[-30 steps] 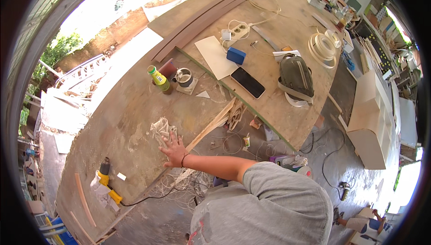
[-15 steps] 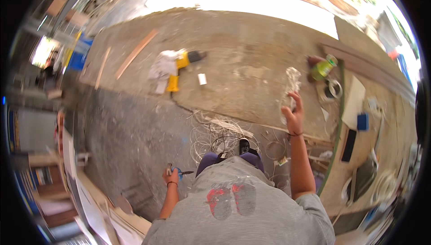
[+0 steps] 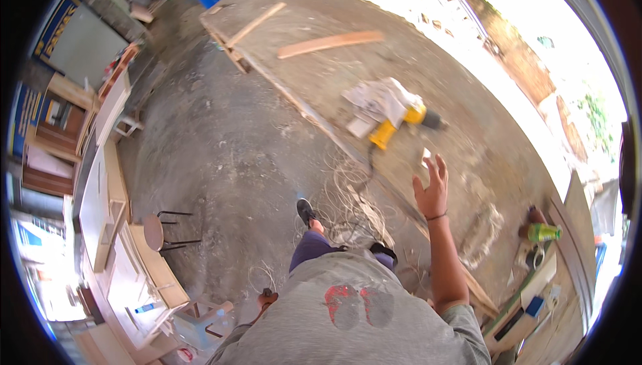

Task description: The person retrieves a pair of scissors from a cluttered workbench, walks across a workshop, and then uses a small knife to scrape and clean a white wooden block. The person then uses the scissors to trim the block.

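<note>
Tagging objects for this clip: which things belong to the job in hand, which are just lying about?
Likely in play:
white piece, nearest the open right hand
yellow power tool, untouched
dark item at the left hand, kind unclear

Lying about:
wood strips
green bottle
stool

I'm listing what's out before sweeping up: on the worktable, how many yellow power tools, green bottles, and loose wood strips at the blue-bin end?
Yellow power tools: 1
Green bottles: 1
Loose wood strips: 2
Total: 4
</note>
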Action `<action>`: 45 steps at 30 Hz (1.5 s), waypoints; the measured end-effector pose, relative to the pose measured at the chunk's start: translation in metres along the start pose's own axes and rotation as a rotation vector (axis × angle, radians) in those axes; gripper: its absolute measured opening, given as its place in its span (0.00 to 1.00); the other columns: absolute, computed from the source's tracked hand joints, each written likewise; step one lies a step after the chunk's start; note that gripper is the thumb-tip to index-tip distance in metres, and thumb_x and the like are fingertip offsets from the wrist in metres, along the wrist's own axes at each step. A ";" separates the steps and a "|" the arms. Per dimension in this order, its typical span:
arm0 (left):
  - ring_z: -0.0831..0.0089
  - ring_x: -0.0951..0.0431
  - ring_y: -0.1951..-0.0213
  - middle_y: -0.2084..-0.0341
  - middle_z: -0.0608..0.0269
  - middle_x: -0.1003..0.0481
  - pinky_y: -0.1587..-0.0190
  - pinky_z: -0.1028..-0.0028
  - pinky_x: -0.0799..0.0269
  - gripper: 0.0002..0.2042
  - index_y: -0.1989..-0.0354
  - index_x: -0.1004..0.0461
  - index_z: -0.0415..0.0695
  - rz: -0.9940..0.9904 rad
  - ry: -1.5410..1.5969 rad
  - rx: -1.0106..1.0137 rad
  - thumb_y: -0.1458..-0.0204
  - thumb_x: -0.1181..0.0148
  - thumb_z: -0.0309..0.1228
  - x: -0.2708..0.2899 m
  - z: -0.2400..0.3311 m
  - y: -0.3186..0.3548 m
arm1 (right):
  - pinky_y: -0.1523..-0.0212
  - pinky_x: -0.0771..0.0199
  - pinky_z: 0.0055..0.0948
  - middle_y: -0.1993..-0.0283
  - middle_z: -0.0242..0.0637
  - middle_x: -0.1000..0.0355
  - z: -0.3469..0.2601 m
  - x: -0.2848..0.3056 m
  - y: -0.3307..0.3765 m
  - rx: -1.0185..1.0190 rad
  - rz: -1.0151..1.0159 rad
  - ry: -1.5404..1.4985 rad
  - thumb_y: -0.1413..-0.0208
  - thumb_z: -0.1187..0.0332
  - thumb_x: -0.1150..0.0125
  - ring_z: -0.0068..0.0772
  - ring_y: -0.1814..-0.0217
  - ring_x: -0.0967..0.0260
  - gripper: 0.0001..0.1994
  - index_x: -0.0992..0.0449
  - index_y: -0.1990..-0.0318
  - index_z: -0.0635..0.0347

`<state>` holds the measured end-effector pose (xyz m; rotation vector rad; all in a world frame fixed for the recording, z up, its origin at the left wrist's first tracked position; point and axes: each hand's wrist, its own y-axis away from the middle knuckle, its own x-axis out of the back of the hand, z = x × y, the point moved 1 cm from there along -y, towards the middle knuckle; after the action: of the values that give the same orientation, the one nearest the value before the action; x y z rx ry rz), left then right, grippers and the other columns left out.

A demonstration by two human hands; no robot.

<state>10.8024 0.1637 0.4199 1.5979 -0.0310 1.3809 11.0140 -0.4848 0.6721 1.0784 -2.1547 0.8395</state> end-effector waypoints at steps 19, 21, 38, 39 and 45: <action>0.71 0.23 0.66 0.67 0.60 0.22 0.62 0.71 0.27 0.17 0.56 0.22 0.42 0.313 0.857 -0.040 0.58 0.42 0.28 0.275 0.205 -0.171 | 0.62 0.27 0.42 0.58 0.49 0.24 0.068 -0.121 -0.320 -0.208 0.341 0.018 0.46 0.66 0.47 0.50 0.64 0.26 0.16 0.25 0.52 0.61; 0.73 0.24 0.67 0.67 0.61 0.23 0.63 0.73 0.26 0.17 0.57 0.22 0.40 0.413 0.786 -0.053 0.59 0.42 0.27 0.245 0.170 -0.195 | 0.64 0.28 0.37 0.59 0.46 0.24 0.041 -0.111 -0.360 -0.258 0.444 -0.338 0.43 0.66 0.48 0.43 0.66 0.26 0.18 0.30 0.47 0.66; 0.55 0.22 0.55 0.60 0.52 0.21 0.53 0.63 0.28 0.17 0.59 0.21 0.46 0.125 0.407 0.423 0.61 0.40 0.35 0.363 0.255 -0.377 | 0.60 0.28 0.37 0.62 0.48 0.23 -0.155 -0.339 -0.416 -0.332 -0.183 0.385 0.49 0.61 0.36 0.39 0.64 0.26 0.15 0.22 0.62 0.66; 0.56 0.22 0.55 0.60 0.52 0.21 0.53 0.63 0.28 0.17 0.59 0.21 0.46 0.171 0.430 0.411 0.60 0.40 0.35 0.375 0.261 -0.392 | 0.60 0.28 0.36 0.62 0.48 0.23 -0.184 -0.363 -0.426 -0.271 -0.053 0.362 0.49 0.61 0.36 0.39 0.63 0.26 0.16 0.23 0.61 0.67; 0.64 0.22 0.59 0.62 0.54 0.21 0.57 0.66 0.27 0.16 0.58 0.22 0.43 0.616 1.019 0.345 0.57 0.42 0.32 0.420 0.268 -0.531 | 0.58 0.27 0.35 0.64 0.49 0.24 -0.446 -0.547 -0.504 0.022 -0.204 -0.002 0.45 0.63 0.40 0.41 0.60 0.25 0.14 0.25 0.56 0.64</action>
<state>11.4540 0.4876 0.4385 0.9847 0.3659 2.6691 11.8072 -0.1346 0.6955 1.2853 -1.9999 0.7684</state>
